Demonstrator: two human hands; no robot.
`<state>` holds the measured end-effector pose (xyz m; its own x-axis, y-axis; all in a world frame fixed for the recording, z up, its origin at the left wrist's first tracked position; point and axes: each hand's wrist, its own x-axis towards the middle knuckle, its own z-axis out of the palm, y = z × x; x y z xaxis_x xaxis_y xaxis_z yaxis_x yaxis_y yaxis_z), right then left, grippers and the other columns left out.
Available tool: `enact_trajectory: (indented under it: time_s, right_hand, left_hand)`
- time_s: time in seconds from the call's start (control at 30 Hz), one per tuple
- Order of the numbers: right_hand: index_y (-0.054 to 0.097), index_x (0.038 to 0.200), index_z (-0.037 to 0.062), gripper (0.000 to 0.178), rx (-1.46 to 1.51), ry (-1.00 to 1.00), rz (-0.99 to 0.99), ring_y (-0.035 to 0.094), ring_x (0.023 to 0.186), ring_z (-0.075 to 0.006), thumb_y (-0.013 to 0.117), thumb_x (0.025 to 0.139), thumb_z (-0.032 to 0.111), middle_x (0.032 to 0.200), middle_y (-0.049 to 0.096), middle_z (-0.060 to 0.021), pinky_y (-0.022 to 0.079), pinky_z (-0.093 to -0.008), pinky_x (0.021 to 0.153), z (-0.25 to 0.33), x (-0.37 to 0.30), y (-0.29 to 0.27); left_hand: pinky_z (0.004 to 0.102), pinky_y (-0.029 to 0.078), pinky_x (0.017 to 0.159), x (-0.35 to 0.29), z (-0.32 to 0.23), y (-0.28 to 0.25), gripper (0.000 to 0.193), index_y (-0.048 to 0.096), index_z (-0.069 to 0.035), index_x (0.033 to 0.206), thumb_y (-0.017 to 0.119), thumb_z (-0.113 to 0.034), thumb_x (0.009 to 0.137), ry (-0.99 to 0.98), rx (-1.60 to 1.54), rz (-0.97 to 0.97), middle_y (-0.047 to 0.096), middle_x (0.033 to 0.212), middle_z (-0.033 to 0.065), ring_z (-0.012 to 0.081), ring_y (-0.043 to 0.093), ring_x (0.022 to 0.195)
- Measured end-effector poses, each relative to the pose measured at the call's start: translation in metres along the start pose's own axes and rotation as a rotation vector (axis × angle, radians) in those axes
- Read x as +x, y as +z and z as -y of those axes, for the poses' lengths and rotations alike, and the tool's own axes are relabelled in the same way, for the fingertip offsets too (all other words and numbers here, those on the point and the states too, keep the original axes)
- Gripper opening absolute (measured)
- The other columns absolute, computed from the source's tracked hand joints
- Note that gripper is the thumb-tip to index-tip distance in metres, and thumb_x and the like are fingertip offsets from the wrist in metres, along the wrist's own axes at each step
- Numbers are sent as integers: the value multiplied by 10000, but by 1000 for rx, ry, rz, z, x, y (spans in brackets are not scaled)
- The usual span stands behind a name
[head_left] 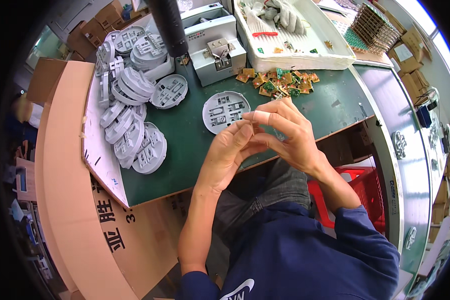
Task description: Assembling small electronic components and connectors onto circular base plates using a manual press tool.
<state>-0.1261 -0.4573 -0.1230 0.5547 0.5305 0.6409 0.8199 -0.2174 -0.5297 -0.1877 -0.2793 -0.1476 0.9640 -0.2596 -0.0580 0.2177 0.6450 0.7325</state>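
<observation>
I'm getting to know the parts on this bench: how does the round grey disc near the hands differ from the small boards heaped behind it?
The grey disc is round, while the small boards are angular. The disc is larger than any single board. It lies apart from other discs; the boards lie loose and overlapping, showing gold and green. Both rest on the green bench top.

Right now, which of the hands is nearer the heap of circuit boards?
Right: the right hand is just below the board heap in the picture; the left hand is farther down and left.
</observation>
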Motion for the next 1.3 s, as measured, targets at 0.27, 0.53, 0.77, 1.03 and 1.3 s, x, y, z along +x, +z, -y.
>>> enact_trajectory:
  time_s: [0.27,0.53,0.77,1.03,1.3]
  right_hand:
    - [751,1131,89,450,-245,-70,3,652,971,-279,881,701,73,1033,711,-69,538,-380,853,5,0,6]
    - [754,1118,45,385,37,164,-10,689,958,-242,867,750,29,1031,751,-87,548,-356,856,-1,-2,0]
    - [624,1344,17,461,551,584,48,690,1017,-166,784,918,95,1123,709,-71,566,-315,894,6,-9,11]
    - [540,1410,-31,490,1182,787,102,668,1105,-168,702,1007,195,1219,675,-90,566,-331,969,-5,-25,31]
    - [581,1370,88,392,1590,780,23,667,1144,-210,690,994,80,1300,646,-90,555,-398,1028,-15,-35,35]
  left_hand:
    - [275,566,854,-7,-3,-1,378,611,41,1213,704,-269,1016,300,661,-347,711,1015,79,127,685,926]
    - [279,559,917,-19,-9,-5,337,657,38,1240,634,-244,1056,410,592,-296,722,1084,93,132,687,975]
    - [313,577,884,-17,5,1,310,686,15,1208,773,-124,945,450,623,-342,732,1112,101,148,699,960]
    - [350,596,788,-15,12,-1,316,725,-69,1119,810,6,824,852,1266,-389,725,1082,83,244,719,932]
    - [319,606,834,-16,15,-2,326,759,-64,1130,813,30,823,848,1250,-364,663,1147,88,213,717,981]
